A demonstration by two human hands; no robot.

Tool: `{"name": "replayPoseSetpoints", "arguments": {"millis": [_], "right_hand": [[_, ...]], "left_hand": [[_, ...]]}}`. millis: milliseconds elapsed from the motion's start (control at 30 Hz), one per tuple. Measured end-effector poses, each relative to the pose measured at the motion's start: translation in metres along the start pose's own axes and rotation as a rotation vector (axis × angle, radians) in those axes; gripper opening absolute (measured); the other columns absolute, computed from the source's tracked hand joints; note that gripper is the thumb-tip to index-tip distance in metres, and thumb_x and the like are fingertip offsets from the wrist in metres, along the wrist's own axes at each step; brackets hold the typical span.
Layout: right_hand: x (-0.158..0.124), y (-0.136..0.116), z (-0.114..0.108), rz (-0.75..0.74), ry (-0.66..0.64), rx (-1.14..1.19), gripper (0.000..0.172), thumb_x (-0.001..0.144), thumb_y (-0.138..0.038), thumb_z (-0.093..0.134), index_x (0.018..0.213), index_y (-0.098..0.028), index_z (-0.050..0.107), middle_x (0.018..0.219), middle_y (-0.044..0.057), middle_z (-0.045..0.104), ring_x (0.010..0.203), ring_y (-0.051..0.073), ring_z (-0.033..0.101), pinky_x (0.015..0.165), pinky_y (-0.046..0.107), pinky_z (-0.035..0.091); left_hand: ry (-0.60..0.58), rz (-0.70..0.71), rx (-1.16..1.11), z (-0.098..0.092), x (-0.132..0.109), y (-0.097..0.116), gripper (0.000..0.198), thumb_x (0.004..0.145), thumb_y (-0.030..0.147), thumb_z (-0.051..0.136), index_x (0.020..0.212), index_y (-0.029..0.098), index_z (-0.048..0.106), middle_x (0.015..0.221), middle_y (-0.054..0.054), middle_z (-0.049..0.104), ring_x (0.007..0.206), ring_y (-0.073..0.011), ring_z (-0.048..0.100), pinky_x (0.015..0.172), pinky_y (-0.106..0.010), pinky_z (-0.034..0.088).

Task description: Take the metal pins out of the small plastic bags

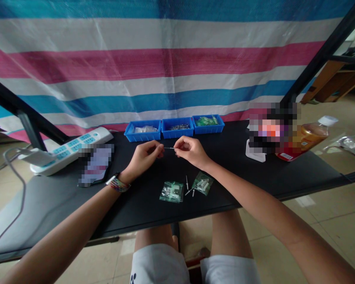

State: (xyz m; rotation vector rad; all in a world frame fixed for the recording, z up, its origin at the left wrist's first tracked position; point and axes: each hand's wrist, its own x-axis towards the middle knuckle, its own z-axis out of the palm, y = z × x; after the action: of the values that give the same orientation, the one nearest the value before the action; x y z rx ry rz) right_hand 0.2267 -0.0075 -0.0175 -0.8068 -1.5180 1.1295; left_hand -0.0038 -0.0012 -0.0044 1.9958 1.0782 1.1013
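Both of my hands meet above the black table, in front of the blue bins. Between them runs a thin metal blind rivet point(169, 148), roughly level. My left hand point(148, 156) pinches its left end, and my right hand point(191, 150) pinches the other end. Nearer to me lies a closed green-tinted clear bag point(171, 192) with small metal and white pieces inside. Beside it is an opened bag point(206, 184) with several rivets in and around it. One loose rivet point(187, 182) lies just left of that bag.
Three blue bins stand at the back: one with clear bags point(142, 137), one with metal rivets point(177, 133), one with green bags point(208, 128). A power strip point(73, 148) and a blurred phone point(96, 165) lie left. A drink bottle point(309, 136) stands right, beside a white object point(255, 153).
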Motion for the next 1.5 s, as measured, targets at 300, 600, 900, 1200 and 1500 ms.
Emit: {"name": "replayPoseSetpoints", "arguments": {"millis": [300,600,900,1200,1500], "right_hand": [[0.014,0.006,-0.004,-0.036,0.198,0.037,0.019,0.078,-0.033,0.079,0.080,-0.020,0.065,0.069,-0.002,0.068,0.062,0.015,0.071,0.060,0.026,0.058],[0.046,0.026,-0.044,-0.055,0.458,-0.328,0.025,0.090,-0.035,0.069,0.104,-0.018,0.080,0.100,0.010,0.083,0.059,0.016,0.073,0.055,0.026,0.055],[0.029,-0.009,-0.050,0.076,-0.262,-0.314,0.016,0.083,-0.028,0.075,0.087,-0.013,0.080,0.077,0.004,0.074,0.060,0.012,0.059,0.056,0.023,0.043],[-0.003,-0.048,-0.036,0.251,-0.985,-0.485,0.018,0.079,-0.017,0.084,0.096,-0.014,0.088,0.064,-0.005,0.060,0.058,0.008,0.050,0.057,0.022,0.035],[0.000,-0.045,-0.034,0.170,-0.866,-0.666,0.006,0.084,-0.009,0.080,0.084,-0.015,0.082,0.073,-0.002,0.067,0.068,0.011,0.061,0.063,0.023,0.041]], "left_hand": [[-0.060,0.015,0.022,-0.003,0.000,0.001,0.045,0.104,0.057,0.061,0.083,0.018,0.068,0.074,-0.003,0.071,0.069,-0.0175,0.067,0.066,-0.027,0.050],[-0.083,0.042,0.053,-0.002,0.000,0.004,0.040,0.104,0.052,0.061,0.084,0.018,0.068,0.075,-0.004,0.071,0.069,-0.0179,0.068,0.065,-0.027,0.051],[-0.088,0.062,0.083,-0.004,0.000,0.003,0.040,0.105,0.051,0.060,0.083,0.018,0.068,0.074,-0.003,0.071,0.069,-0.0175,0.067,0.066,-0.026,0.050],[-0.096,0.087,0.107,-0.002,-0.001,0.007,0.040,0.105,0.048,0.060,0.080,0.019,0.067,0.073,-0.003,0.071,0.069,-0.0171,0.067,0.068,-0.027,0.050],[-0.086,0.074,0.133,-0.005,0.001,0.006,0.039,0.104,0.050,0.060,0.082,0.019,0.069,0.073,-0.003,0.072,0.068,-0.0175,0.067,0.066,-0.027,0.050]]}}
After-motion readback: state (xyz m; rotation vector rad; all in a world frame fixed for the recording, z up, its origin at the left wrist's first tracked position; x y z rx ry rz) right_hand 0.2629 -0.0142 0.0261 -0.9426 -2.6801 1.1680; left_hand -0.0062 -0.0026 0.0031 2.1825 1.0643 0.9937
